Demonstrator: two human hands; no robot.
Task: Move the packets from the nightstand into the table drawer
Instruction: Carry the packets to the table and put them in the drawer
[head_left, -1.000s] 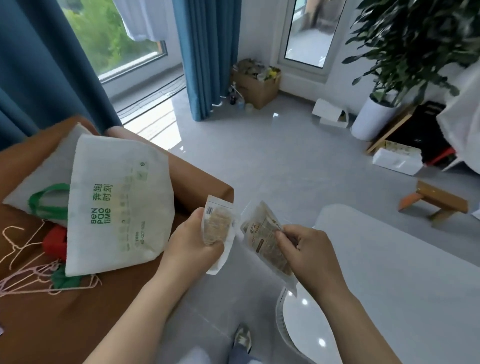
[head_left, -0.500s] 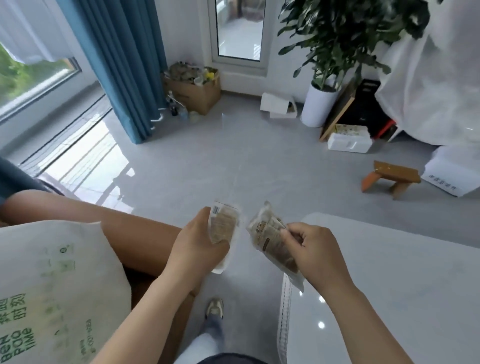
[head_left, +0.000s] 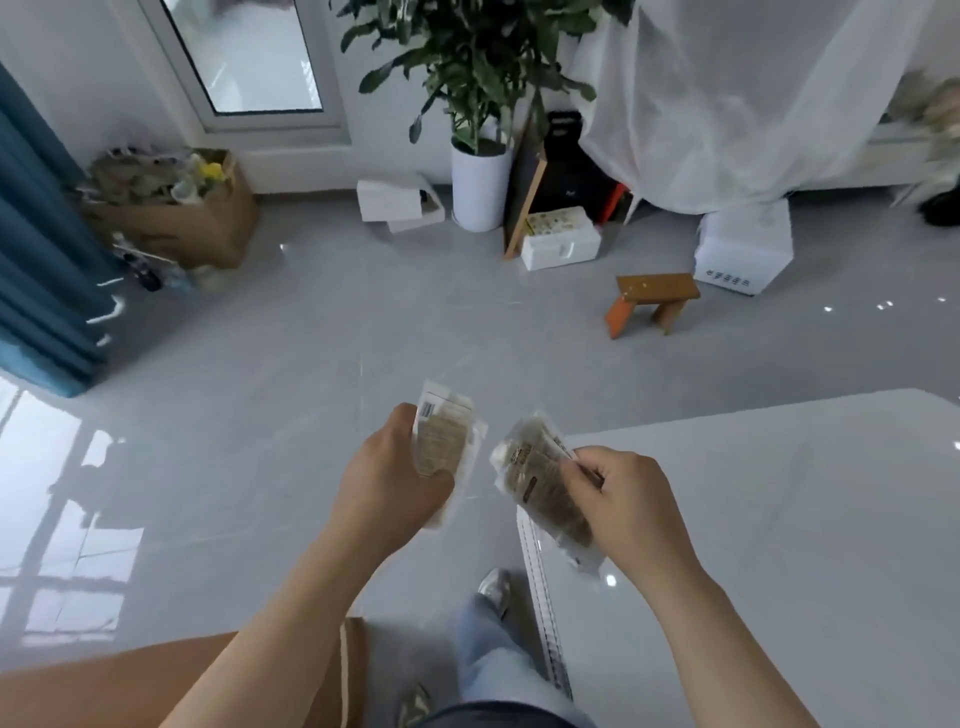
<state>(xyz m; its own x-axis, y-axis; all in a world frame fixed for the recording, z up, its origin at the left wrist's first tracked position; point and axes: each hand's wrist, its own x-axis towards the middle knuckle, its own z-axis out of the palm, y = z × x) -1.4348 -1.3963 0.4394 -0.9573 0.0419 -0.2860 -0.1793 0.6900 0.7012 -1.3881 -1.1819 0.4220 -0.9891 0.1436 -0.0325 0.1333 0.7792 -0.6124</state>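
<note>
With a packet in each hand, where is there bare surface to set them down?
The white table top is bare from the edge by the right hand rightward. The brown nightstand corner at bottom left shows bare too. Crowded: the far wall around the plant pot and white boxes.

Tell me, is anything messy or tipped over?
Yes. The cardboard box by the curtain overflows with clutter, and a white box beside the plant pot lies open on the floor.
</note>
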